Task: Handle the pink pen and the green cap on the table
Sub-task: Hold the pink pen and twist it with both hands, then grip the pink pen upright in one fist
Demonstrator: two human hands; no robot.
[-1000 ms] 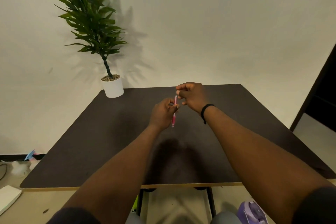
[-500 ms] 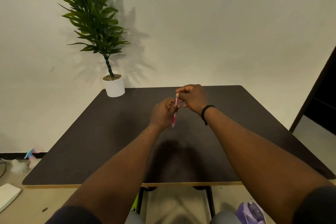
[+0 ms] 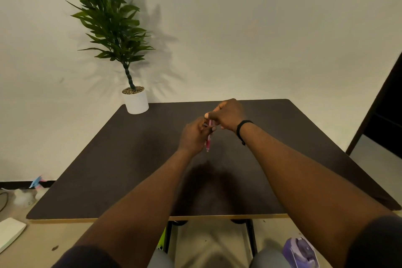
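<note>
A thin pink pen [image 3: 208,142] is held almost upright above the middle of the dark table [image 3: 121,165]. My left hand [image 3: 193,137] grips its middle, and the lower tip pokes out below my fingers. My right hand [image 3: 228,114] is closed over the pen's upper end, fingers pinched together, touching the left hand. The green cap is not visible; whether it is hidden inside my right fingers I cannot tell.
A potted plant [image 3: 136,100] in a white pot stands on the table's far left corner. A white wall is behind, a dark doorway [image 3: 385,111] at right. On the floor are a purple object [image 3: 301,251] and a white flat thing [image 3: 9,233].
My right hand has come down onto the top of the pen, closing the small gap to my left hand. The pen stays upright in the left hand.
</note>
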